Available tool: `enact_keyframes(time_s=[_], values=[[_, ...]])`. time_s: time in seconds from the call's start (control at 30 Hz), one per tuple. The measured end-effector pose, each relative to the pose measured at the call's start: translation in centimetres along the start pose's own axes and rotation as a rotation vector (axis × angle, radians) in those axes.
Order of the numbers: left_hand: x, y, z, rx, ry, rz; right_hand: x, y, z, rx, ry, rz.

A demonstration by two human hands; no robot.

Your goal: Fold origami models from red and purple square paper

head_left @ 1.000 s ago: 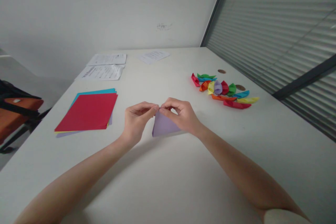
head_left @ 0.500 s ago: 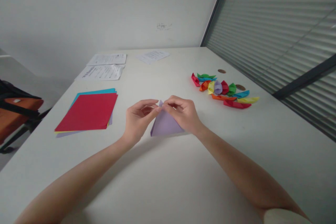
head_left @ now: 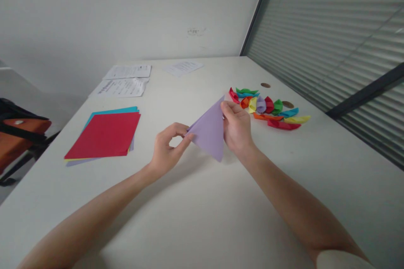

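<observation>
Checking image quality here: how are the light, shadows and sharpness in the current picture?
Head view: soft, even light, no harsh glare on the tabletop; head view: a diffuse shadow beside the left forearm; head view: the purple triangle of paper has clear outlines, but print on the far sheets is too soft to read.

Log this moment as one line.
left hand: pinches purple paper | right hand: holds its top corner | stack: left | folded pieces: right

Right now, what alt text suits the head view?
A left hand and a right hand hold a purple paper triangle above a white table. Stacked colored sheets lie left; small folded paper shapes sit right.
</observation>
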State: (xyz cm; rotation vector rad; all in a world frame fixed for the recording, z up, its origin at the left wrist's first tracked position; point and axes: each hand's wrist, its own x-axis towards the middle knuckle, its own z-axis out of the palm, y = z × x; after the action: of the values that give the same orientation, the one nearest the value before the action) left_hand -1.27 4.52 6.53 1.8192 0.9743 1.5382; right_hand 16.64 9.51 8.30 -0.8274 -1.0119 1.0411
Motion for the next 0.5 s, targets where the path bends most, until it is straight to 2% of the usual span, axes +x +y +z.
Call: enact_keyframes(time_s=[0.13, 0.2, 0.3, 0.4, 0.5], values=[[-0.18, 0.43, 0.07, 0.057, 0.028, -0.038, 0.13, 0.1, -0.03, 0.007, 0.029, 0.022], [-0.15, 0.68, 0.16, 0.003, 0.089, -0.084, 0.22, 0.11, -0.07, 0.037, 0.04, 0.015], [0.16, 1.02, 0.33, -0.148, 0.152, -0.23, 0.26, 0.33, -0.13, 0.026, 0.035, -0.008], [0.5, 0.98, 0.5, -0.293, 0.167, -0.393, 0.19, 0.76, -0.17, -0.03, 0.031, -0.029], [0.58, 0.51, 0.61, -0.367, 0.186, -0.476, 0.15, 1.04, -0.24, -0.027, 0.04, -0.032]])
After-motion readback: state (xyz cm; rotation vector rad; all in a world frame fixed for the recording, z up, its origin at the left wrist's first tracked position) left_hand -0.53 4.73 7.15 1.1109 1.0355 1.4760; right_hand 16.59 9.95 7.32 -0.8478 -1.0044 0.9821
